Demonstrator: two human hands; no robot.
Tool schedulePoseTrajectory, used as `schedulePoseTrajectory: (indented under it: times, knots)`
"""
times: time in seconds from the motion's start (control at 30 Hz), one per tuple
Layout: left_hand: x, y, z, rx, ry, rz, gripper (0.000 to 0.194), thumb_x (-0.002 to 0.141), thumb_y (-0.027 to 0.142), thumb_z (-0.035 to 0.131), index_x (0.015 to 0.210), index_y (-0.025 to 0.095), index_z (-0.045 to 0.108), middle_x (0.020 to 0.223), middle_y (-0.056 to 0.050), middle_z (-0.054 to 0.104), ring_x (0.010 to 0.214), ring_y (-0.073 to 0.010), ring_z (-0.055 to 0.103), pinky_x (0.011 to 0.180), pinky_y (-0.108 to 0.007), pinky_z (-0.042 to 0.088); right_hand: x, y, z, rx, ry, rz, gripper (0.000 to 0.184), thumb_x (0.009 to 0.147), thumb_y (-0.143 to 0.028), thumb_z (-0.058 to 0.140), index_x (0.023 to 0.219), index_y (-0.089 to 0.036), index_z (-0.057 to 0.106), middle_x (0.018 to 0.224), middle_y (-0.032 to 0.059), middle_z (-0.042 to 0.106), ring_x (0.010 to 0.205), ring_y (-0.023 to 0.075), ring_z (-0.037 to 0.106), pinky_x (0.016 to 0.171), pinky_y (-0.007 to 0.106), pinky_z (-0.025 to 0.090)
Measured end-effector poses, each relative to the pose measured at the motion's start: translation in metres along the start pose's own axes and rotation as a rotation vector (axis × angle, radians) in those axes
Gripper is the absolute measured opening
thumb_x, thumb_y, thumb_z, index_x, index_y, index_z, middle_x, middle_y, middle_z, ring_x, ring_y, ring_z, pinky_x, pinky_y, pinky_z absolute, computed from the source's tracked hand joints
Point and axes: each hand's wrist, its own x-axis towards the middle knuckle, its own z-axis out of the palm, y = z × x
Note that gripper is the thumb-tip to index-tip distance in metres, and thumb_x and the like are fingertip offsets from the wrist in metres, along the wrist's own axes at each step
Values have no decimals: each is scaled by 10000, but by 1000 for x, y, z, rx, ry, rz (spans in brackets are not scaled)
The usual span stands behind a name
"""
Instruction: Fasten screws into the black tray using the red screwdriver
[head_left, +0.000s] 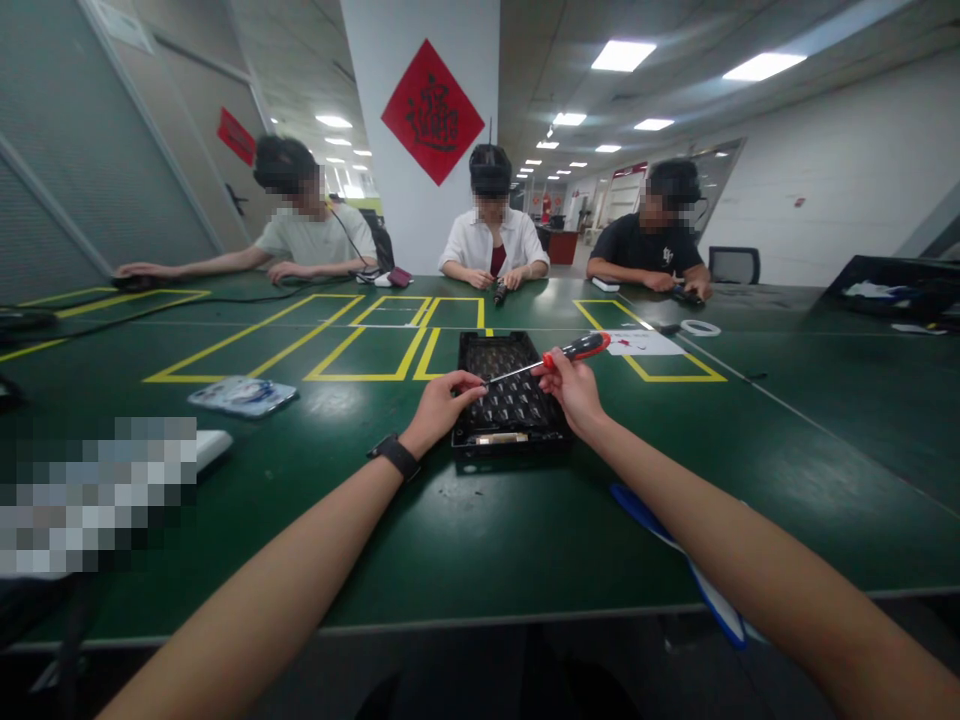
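Note:
A black tray (514, 415) with rows of small moulded compartments lies on the green table in front of me. Over it, my right hand (571, 388) grips a screwdriver (585, 348) with a red and black handle, its fingers near where the shaft begins. The metal shaft slants down to the left. At its tip, the thumb and fingers of my left hand (450, 400) are pinched together above the tray's left side. Whatever lies between them is too small to make out. A dark band circles my left wrist.
A patterned phone-like slab (241, 395) lies to the left, near a blurred-out white object (112, 500). A blue-edged white item (712, 590) is partly under my right forearm. Paper (646, 343) and a white ring (700, 328) lie right. Three people sit opposite.

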Motion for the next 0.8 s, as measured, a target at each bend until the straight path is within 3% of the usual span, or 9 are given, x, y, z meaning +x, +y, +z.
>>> schedulePoseTrajectory:
  times: [0.4, 0.8]
  knots:
    - [0, -1, 0, 38, 2, -35, 290, 753, 423, 552, 825, 160, 652, 726, -17, 632, 652, -132, 525, 617, -250, 391, -1, 0, 0, -18, 2, -1, 324, 784, -464, 516, 808, -144, 560, 689, 34, 659, 474, 61, 525, 443, 171, 397]
    - [0, 0, 0, 78, 7, 7, 253, 729, 406, 591, 797, 169, 646, 742, -22, 637, 693, -145, 551, 667, -266, 414, -7, -7, 5, -156, -3, -159, 335, 785, -495, 508, 849, -168, 545, 703, 20, 645, 493, 63, 519, 485, 179, 416]
